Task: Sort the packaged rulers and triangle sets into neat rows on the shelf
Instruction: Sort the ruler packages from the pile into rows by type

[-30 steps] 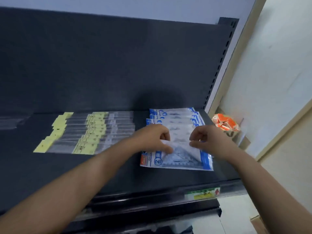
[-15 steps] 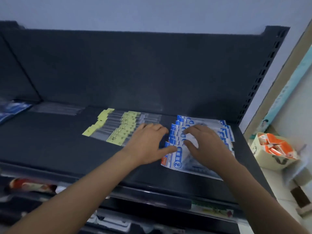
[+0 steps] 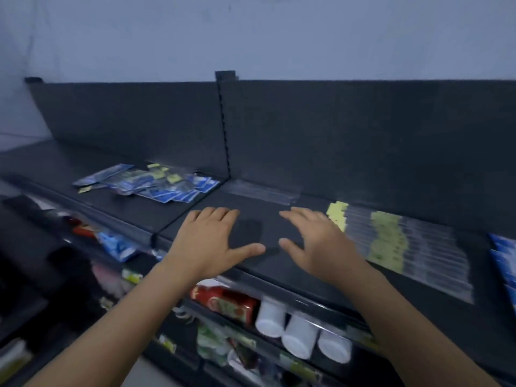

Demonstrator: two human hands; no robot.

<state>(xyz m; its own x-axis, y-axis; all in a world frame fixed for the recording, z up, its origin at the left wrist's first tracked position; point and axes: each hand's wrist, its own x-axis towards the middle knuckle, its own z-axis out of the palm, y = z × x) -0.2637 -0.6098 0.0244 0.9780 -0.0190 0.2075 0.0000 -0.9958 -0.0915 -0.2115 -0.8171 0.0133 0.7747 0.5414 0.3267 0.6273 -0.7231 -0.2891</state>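
While both hands are spread flat with nothing in them, the left hand (image 3: 212, 241) and the right hand (image 3: 318, 247) hang side by side, a little apart, palms down. They are over a bare stretch of the dark grey metal shelf (image 3: 266, 219), just right of the black slotted upright post (image 3: 223, 121) at its back. Whether the fingertips touch the shelf cannot be told.

The step in hand is probably fetching more stock to sort. Left of the post lies a loose heap of clear plastic packets with blue and yellow card headers (image 3: 148, 182), overlapping at many angles. To do the step well, reach left past the post and lift one kind of packet at a time. Pinch each by its card header, where the slippery film likely gives least, and square the edges before laying it down.

Right of the post, just beyond the right hand, lies a neat row of long clear-sleeved rulers with pale yellow labels (image 3: 405, 247). They are shingled, each overlapping the next, with labels lined up. Further right of the post, blue-headed triangle-set packets (image 3: 502, 252) are cut off by the picture's edge. New packets should extend those rows with the same overlap, and a passing forearm could knock the finished row askew. Motion blur makes the print unreadable.
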